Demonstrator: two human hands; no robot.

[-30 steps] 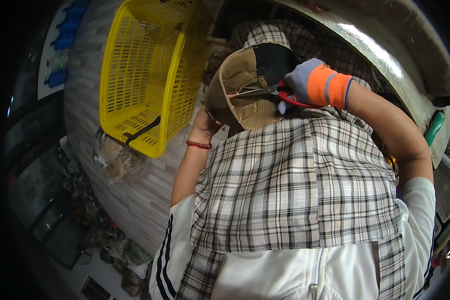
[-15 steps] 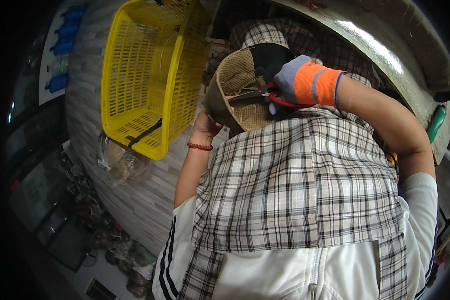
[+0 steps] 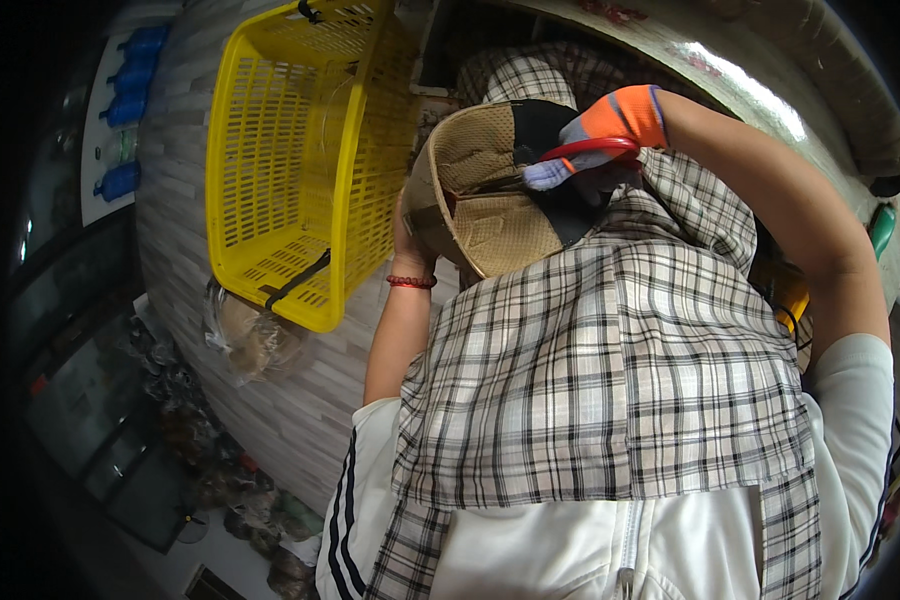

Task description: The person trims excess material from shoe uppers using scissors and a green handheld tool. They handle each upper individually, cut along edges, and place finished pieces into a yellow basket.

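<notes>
In front of my chest is a cap (image 3: 500, 235), its hollow side facing me, with tan mesh lining, a black section and a brown outer side. My left hand (image 3: 410, 232), bare with a red bead bracelet (image 3: 411, 282), grips its left side; most of the fingers are hidden behind it. My right hand (image 3: 595, 140), in a grey and orange glove, is closed on red-handled scissors (image 3: 610, 148) at the black section. The gloved fingertips reach over the opening. I cannot clearly make out the blades against the dark lining.
A yellow plastic basket (image 3: 342, 230) stands to the left, with a clear plastic bag (image 3: 245, 335) beside it on the grey plank floor (image 3: 310, 400). A worktop (image 3: 710, 70) runs along the far right, near a green handle (image 3: 882, 228). Blue bottles (image 3: 125, 108) show at far left.
My right hand and the scissors have lifted back from the lining, and the blades no longer show plainly across it. My left hand has shifted slightly up along the cap's side.
</notes>
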